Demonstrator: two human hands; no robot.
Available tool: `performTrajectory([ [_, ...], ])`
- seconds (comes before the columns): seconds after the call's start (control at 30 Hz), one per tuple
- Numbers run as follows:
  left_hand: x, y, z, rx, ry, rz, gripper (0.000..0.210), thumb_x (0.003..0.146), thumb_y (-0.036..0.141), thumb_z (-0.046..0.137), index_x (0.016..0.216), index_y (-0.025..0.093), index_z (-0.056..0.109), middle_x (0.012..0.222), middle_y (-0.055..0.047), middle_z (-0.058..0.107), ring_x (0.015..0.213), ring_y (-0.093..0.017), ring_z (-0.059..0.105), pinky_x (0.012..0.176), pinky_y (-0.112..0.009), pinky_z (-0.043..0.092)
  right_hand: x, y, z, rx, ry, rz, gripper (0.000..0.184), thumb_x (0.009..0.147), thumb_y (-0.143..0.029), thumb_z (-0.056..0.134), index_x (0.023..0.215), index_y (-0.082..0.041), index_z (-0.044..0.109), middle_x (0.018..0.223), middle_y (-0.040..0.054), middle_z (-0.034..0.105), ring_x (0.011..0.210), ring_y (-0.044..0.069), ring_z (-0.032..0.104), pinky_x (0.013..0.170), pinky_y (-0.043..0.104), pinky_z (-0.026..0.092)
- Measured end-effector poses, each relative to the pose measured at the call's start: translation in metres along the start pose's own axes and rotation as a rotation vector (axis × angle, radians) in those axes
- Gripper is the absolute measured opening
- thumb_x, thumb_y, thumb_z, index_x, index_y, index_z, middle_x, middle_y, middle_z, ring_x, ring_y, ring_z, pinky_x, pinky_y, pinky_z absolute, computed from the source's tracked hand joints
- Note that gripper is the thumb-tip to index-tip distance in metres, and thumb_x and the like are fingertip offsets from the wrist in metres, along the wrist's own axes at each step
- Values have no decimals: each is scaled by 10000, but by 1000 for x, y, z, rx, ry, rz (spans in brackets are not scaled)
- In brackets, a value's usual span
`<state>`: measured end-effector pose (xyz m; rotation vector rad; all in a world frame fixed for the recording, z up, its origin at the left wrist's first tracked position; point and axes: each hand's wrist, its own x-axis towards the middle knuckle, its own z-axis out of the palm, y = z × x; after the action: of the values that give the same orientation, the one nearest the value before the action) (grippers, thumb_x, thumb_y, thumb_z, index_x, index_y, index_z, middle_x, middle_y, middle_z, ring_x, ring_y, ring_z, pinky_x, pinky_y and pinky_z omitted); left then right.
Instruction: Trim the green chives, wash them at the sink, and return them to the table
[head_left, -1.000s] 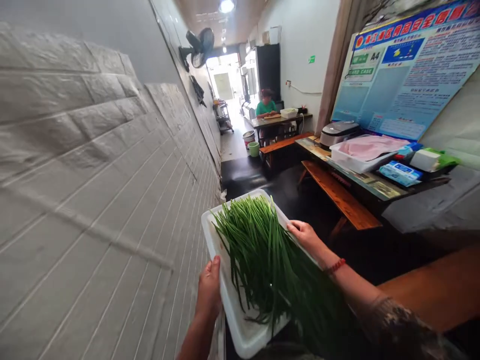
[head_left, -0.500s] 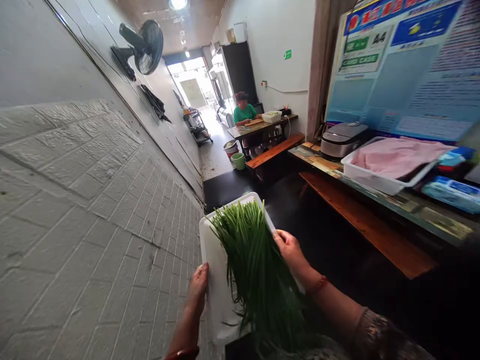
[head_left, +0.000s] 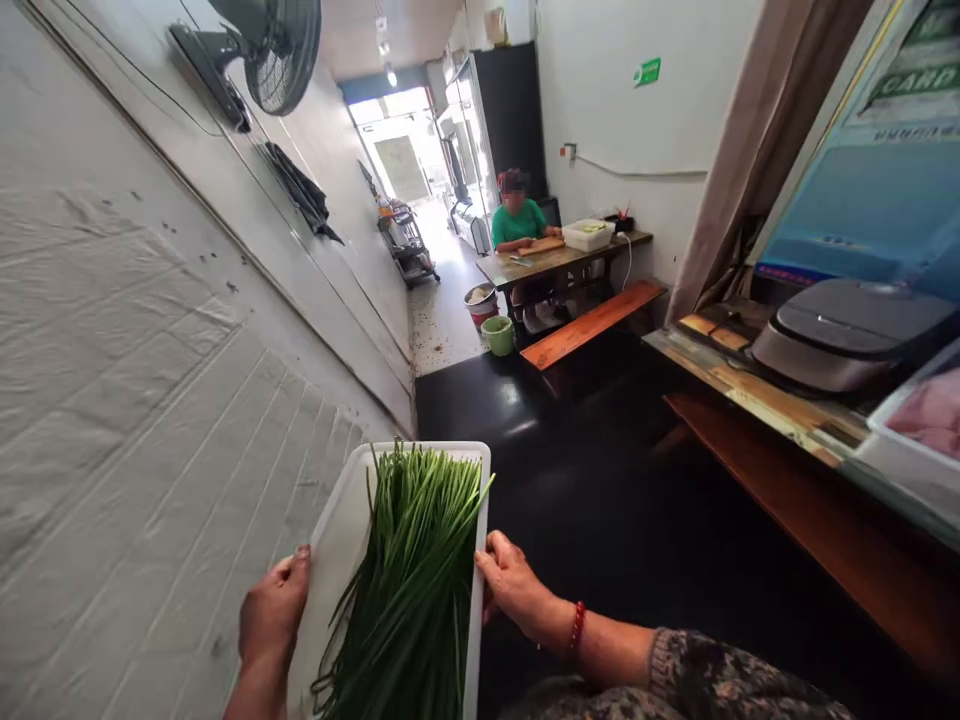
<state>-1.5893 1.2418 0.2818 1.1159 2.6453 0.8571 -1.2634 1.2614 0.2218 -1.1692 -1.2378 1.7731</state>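
A white plastic tray (head_left: 330,560) is held in front of me at the bottom of the view, with a thick bundle of long green chives (head_left: 420,560) lying in it. The pale cut ends point away from me, and the near ends run out of the picture. My left hand (head_left: 276,605) is closed on the tray's left rim, close to the brick-patterned wall. On the opposite rim my right hand (head_left: 517,585) grips, thumb on top and fingers partly hidden beneath. A red bead bracelet (head_left: 577,628) circles the right wrist.
Along the left runs a white wall (head_left: 150,420) with a fan (head_left: 277,55). Ahead, a person in green (head_left: 519,220) sits at a table (head_left: 499,270); a green bucket (head_left: 497,336) and wooden bench (head_left: 592,325) stand before it. At right are a rice cooker (head_left: 855,330) and another bench (head_left: 787,510).
I have moved forward along the passage; the seated person, bucket and rice cooker appear nearer. The tray has shifted left and lower in view. Both hands still hold it.
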Motion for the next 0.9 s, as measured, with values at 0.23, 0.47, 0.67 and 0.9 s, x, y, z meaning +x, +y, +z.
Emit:
performTrajectory([
  [0.23,177,132,74,-117,-58,228,471,851,537,464,832,154,737,621,-78,685,616,-216,610,527,-242,375,158,-92,-35,21,122,-45,410,800,-616,534,840,-228,408,596,-84,528,419,116,584,361,230,495],
  [0.47,359,256,150,-83,-101,317,501,859,579,447,830,171,738,647,-67,687,640,-213,607,554,-248,376,342,-147,-67,118,25,-15,525,784,-672,576,1002,-203,486,663,-46,590,478,137,640,410,238,531],
  [0.67,529,315,194,-57,-12,217,446,839,531,481,863,169,739,647,-47,679,677,-213,629,571,-239,395,544,-225,-82,84,-78,-24,563,776,-689,594,1024,-192,506,715,-30,596,511,141,647,410,238,531],
  [0.9,708,347,218,2,-36,51,467,808,587,519,874,188,752,655,-50,700,679,-234,626,563,-259,397,717,-308,-65,123,-242,80,501,798,-642,580,1006,-201,466,666,-38,602,492,146,656,419,226,526],
])
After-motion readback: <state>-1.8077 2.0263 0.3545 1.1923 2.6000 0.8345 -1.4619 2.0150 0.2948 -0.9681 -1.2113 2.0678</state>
